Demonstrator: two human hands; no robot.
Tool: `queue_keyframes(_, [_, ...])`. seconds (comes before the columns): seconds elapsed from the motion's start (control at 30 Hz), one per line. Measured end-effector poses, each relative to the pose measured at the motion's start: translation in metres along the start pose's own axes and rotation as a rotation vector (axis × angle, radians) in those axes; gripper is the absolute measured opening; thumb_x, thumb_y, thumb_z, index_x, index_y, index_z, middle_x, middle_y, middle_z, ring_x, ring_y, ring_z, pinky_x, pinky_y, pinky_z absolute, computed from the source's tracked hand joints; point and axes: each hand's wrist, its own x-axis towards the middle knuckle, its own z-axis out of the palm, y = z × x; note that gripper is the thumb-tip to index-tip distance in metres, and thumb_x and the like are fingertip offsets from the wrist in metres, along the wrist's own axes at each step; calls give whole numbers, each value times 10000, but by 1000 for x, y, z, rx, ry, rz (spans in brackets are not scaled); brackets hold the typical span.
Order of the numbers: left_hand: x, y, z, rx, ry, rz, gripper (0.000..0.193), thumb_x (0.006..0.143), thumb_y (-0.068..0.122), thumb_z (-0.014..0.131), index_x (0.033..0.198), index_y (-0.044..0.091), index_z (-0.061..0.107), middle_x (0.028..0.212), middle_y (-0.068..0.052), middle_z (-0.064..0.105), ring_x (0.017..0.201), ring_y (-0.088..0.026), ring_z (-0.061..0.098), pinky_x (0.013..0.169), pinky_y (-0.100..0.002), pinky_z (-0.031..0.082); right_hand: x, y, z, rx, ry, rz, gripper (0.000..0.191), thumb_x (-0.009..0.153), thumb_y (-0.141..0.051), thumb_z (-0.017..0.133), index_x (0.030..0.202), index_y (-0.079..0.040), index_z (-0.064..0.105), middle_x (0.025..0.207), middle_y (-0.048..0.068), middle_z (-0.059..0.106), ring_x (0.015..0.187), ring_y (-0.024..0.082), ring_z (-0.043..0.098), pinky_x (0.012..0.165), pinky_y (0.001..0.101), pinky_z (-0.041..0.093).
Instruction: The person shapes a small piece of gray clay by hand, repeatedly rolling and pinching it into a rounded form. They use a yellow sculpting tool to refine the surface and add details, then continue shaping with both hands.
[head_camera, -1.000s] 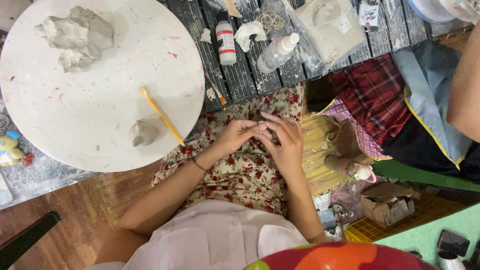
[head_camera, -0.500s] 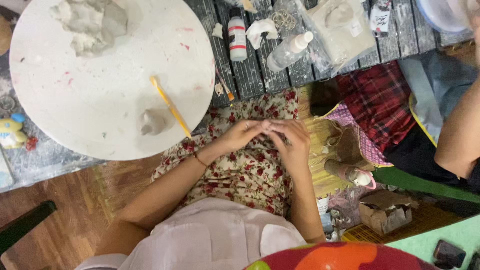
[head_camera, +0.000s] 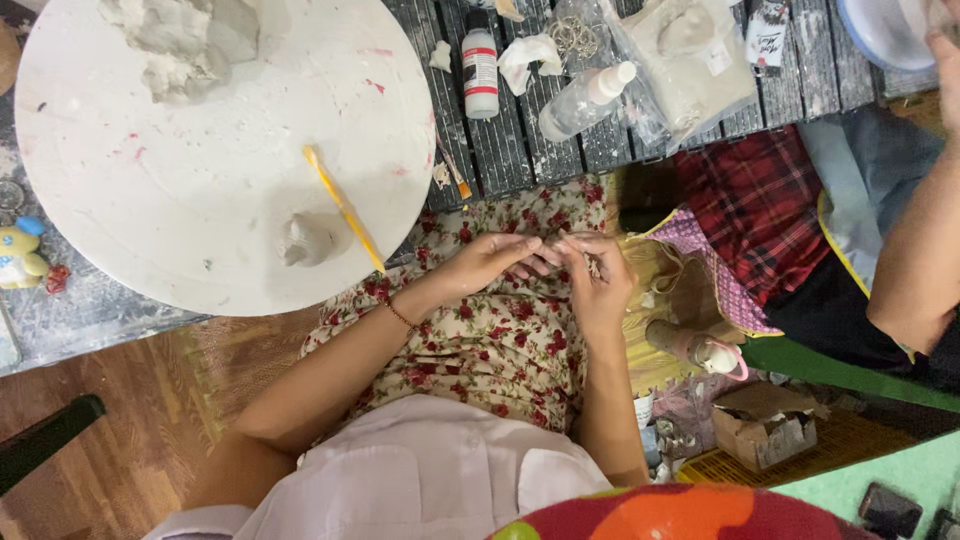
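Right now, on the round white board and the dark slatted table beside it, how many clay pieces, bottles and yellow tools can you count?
Clay pieces: 2, the big clay lump and the small clay lump
Bottles: 2, the white bottle and the clear spray bottle
Yellow tools: 1, the yellow stick
Total: 5

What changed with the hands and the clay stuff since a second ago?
Very little. The left hand and right hand stay together over the flowered lap, fingers meeting; a small pale bit shows at the right hand's fingers, too small to tell. The view shifted, so the round white board looks moved. The yellow tool and small clay lump lie on it as before.
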Motion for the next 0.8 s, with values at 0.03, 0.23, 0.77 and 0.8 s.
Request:
queue_keyframes(0.03, [0, 0, 0, 4, -1, -7, 454, 1116, 357, 429, 1331, 36, 669, 1252, -95, 732, 1119, -168, 689, 947, -307, 548, -2, 1, 2, 43, 25, -12, 130, 965, 59, 733, 1034, -5, 643, 1068, 113, 753, 1007, 176, 728, 918, 298, 588])
queue_keyframes(0.23, [1, 1, 1, -43, 2, -18, 468, 1080, 395, 478, 1315, 33, 659, 1243, -56, 715, 1118, -151, 684, 941, -307, 552, -3, -1, 6, 29, 20, -155, 163, 935, 39, 764, 1054, -26, 674, 1108, 90, 744, 1072, 218, 709, 1032, 377, 551])
queue_keyframes(0.77, [0, 2, -8, -127, -41, -25, 414, 1042, 305, 649, 1343, 24, 684, 1176, -64, 722, 1027, -124, 631, 898, -282, 532, -1, 2, 18, -117, -22, -352, 315, 810, -112, 851, 1106, -50, 763, 1075, 88, 758, 1049, 266, 702, 938, 391, 570])
queue_keyframes(0.8, [-1, 0, -8, -131, -33, -31, 406, 1039, 298, 657, 1333, 20, 689, 1165, -65, 722, 1018, -125, 632, 894, -284, 534, 0, -1, 18, -133, -24, -383, 337, 798, -123, 851, 1114, -45, 765, 1065, 95, 757, 1036, 271, 703, 928, 394, 572])
